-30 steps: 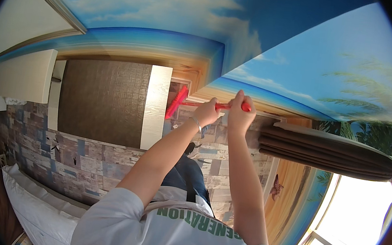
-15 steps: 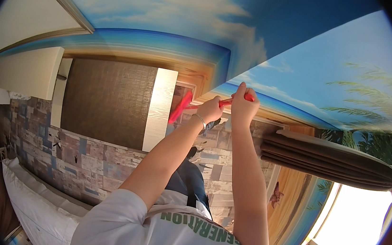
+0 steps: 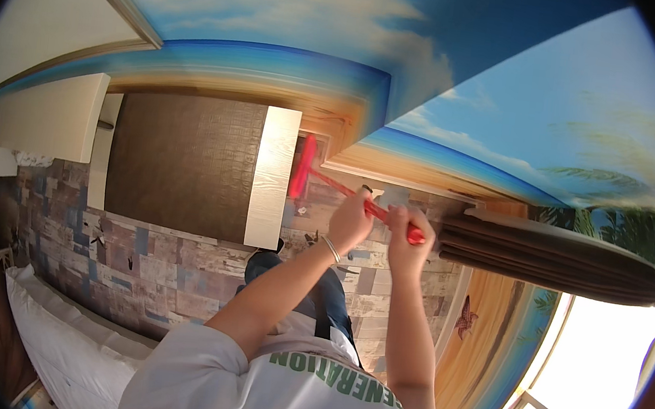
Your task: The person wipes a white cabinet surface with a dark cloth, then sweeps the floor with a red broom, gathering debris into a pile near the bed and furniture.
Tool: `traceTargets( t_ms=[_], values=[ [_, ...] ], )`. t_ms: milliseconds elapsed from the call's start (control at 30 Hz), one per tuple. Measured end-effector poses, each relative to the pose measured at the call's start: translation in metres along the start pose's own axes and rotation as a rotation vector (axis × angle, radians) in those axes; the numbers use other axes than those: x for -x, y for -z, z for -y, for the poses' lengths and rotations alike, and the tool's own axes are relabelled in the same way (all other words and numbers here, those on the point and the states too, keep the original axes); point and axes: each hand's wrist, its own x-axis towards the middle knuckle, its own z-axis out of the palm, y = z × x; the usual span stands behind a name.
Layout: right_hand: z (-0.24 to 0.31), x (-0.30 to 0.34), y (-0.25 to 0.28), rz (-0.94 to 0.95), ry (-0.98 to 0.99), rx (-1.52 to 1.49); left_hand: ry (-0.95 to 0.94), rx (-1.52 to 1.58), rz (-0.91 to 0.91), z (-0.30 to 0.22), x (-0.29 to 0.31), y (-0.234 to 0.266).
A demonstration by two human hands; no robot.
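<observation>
Red broom held beside the end of a brown-topped table

At the far left, a pale cabinet stands near the wall, and white bedding lies below it in the view. The table comes next, its brown surface edged at the right by a pale wooden strip. Just beyond that strip is the red broom head, in the narrow space between the table and the corner of the painted wall; blur makes it hard to tell whether it touches the patchwork floor.

The handle slants from the head toward the right. The left hand, with a bracelet at its wrist, is wrapped around the handle partway along. Right of it, the right hand grasps the handle close to its end, whose red tip shows past the fingers. The two hands are near each other but apart.

Farther right, a painted starfish marks the wall, a dark brown curtain hangs gathered, and a bright window fills the lower right side.
</observation>
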Motion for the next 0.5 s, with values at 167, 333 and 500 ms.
traceTargets(
  t_ms=[167,333,500],
  values=[
    [-0.048,0.000,-0.031,-0.258,-0.044,-0.057,-0.002,-0.060,0.310,0.039,-0.029,-0.006],
    [-0.039,-0.011,-0.033,-0.335,-0.127,-0.076,-0.032,-0.090,0.445,0.045,-0.039,-0.008],
    [-0.034,-0.014,-0.041,-0.300,-0.103,-0.020,-0.021,-0.064,0.438,0.050,-0.041,-0.003]
  ],
)
